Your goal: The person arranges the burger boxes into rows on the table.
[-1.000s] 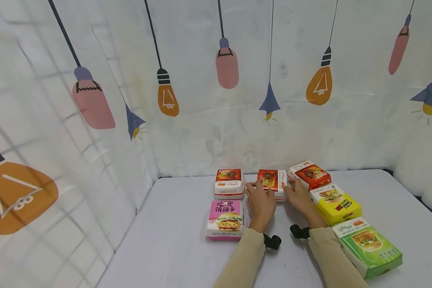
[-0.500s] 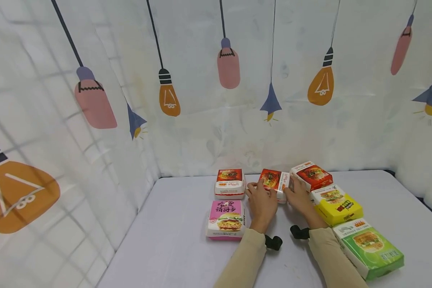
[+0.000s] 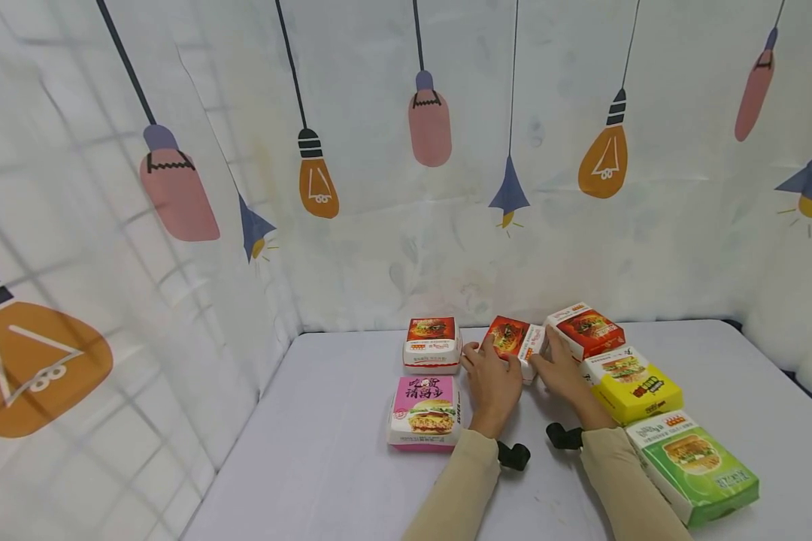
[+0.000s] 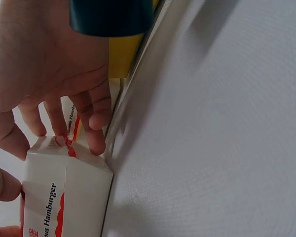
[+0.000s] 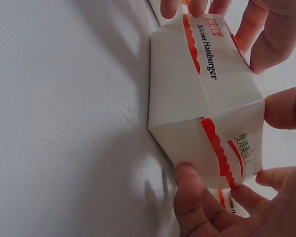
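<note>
A red and white hamburger box [image 3: 510,336] lies at the back of the table, turned at a slant. My left hand [image 3: 492,387] holds its left side with bent fingers, while my right hand [image 3: 565,376] grips the right end. In the left wrist view, the fingertips of my left hand [image 4: 49,69] touch one end of the white carton. Seen from the right wrist, the fingers and thumb of my right hand [image 5: 281,202] press on the box's [image 5: 202,94] near end, and the left fingers show at its far end.
Left of the hands stand another red and white box [image 3: 431,346] and a pink box [image 3: 425,413]. On the right, a red box [image 3: 585,330], a yellow box [image 3: 632,383] and a green box [image 3: 693,466] form a slanting row. A patterned curtain [image 3: 379,248] hangs behind.
The box between my hands has turned clockwise, its right end swinging nearer to me. Both hands stay on it; the other boxes keep their places.
</note>
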Demonstrator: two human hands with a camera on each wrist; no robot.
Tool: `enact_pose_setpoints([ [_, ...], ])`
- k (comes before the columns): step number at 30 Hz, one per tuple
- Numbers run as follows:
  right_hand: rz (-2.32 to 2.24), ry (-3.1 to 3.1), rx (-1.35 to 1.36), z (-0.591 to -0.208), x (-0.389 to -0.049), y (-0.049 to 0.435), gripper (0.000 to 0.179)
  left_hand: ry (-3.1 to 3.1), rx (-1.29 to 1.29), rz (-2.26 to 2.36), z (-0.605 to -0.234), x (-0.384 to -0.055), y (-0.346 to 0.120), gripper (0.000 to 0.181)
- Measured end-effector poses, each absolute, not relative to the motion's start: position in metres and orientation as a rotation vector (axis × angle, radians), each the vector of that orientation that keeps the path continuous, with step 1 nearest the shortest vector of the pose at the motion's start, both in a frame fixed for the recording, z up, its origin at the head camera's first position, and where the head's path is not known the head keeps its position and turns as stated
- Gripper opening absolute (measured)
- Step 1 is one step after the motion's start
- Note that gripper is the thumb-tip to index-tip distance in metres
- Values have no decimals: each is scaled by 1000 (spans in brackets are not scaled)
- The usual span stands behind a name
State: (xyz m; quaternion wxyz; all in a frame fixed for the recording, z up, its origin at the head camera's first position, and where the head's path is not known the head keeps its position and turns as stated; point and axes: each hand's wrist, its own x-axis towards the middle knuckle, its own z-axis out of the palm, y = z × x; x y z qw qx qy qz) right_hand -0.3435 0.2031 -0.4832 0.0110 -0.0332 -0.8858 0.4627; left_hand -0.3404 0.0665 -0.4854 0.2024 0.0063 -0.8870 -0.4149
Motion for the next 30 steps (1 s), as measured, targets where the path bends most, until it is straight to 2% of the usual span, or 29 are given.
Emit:
enact_pose_setpoints([
  [13,1375,-2739,-134,-485,-343,203,93,-2443,44,-1257,-485,-340,67,61],
  [23,1389,-2727,-176,-481,-341,204,84,-2479,1,-1372,-485,-341,69,65],
  [30,1421,-2718,-169,-481,-340,204,71,-2469,-55,-1343,-488,-340,68,62],
])
